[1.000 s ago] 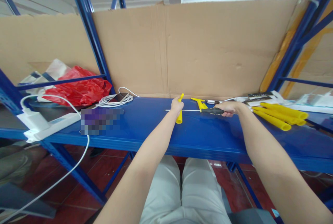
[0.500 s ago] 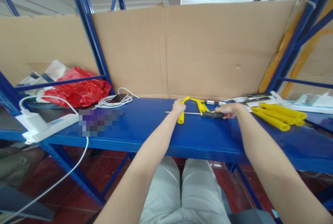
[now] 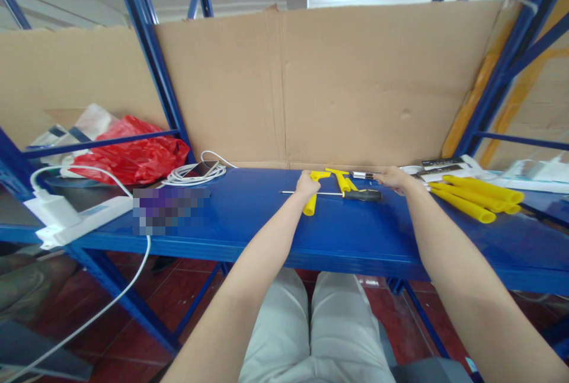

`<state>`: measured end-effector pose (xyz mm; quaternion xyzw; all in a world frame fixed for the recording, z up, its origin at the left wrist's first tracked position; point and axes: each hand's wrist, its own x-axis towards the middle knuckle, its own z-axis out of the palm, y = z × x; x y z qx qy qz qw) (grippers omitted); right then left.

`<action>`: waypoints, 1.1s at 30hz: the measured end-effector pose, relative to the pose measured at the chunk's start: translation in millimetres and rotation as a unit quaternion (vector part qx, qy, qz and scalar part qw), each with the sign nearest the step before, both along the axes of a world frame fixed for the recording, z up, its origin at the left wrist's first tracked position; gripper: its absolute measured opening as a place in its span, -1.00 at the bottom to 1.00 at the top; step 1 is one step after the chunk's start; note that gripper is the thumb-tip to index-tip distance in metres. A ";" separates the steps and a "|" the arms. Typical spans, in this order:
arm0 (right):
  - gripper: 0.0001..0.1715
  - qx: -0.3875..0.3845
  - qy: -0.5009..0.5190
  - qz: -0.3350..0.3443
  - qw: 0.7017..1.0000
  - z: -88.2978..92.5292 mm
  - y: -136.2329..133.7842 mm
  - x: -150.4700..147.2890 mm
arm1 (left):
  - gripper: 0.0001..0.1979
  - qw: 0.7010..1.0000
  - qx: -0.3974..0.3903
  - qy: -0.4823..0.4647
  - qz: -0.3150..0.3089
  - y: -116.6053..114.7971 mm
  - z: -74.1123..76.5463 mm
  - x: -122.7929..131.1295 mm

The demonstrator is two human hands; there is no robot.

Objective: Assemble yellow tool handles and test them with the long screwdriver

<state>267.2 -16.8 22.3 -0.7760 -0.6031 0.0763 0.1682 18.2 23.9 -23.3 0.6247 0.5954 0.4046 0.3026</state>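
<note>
My left hand is closed around a yellow T-shaped plastic handle, its hollow end pointing toward me. Beside it, a second yellow T-shaped handle lies on the blue shelf. A screwdriver with a black and yellow grip lies across the shelf, its thin shaft passing by my left hand. Farther back, my right hand has its fingers closed over the right end of a slim silver and black piece. The fingers hide that end.
Several yellow tubes lie to the right, by packaging. On the left are a coiled white cable, a blurred-out purple patch, a power strip and a red plastic bag. Cardboard closes off the back.
My right hand has let go of the screwdriver, which stays on the shelf, and moved back to the silver and black piece. The yellow handle in my left hand has turned slightly.
</note>
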 end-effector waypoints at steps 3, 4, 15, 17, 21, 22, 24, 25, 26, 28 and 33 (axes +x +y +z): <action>-0.64 0.038 -0.056 -0.041 0.997 -5.2 5.2 6.8 | -0.35 1.000 0.002 0.008 -0.002 -0.3 0.8 0.1; -0.64 0.042 -0.073 -0.053 0.995 -6.8 7.0 8.9 | -0.36 1.000 0.004 0.012 -0.004 -1.2 1.3 0.1; -0.51 0.014 -0.093 -0.085 0.992 -19.6 16.3 16.1 | -0.38 1.000 0.003 0.018 -0.015 -6.9 4.7 0.5; -0.51 0.019 -0.098 -0.071 0.992 -23.4 16.4 14.5 | -0.39 1.000 0.001 0.024 -0.016 -8.7 6.0 0.3; -0.38 0.042 -0.081 -0.074 0.993 -30.3 14.5 8.5 | -0.39 0.998 0.012 0.058 -0.003 -14.0 9.5 -0.4; -0.36 0.043 -0.075 -0.079 0.993 -31.4 13.9 6.6 | -0.40 0.998 0.016 0.068 0.004 -15.0 10.3 -0.8; -0.35 0.038 -0.066 -0.089 0.993 -32.4 13.3 3.6 | -0.44 0.996 0.020 0.085 0.015 -16.0 11.5 -1.8; -0.35 0.035 -0.063 -0.095 0.993 -32.6 13.6 2.8 | -0.46 0.996 0.021 0.089 0.018 -16.0 11.7 -2.3; -0.35 0.032 -0.061 -0.101 0.993 -32.7 14.5 2.4 | -0.47 0.995 0.022 0.091 0.021 -15.6 11.8 -3.0; -0.36 0.028 -0.055 -0.112 0.992 -32.9 18.0 3.5 | -0.47 0.995 0.020 0.090 0.027 -14.2 11.5 -4.3; -0.33 0.028 -0.047 -0.147 0.988 -36.0 38.6 13.6 | -0.49 0.996 -0.002 0.083 0.029 -10.2 10.6 -7.7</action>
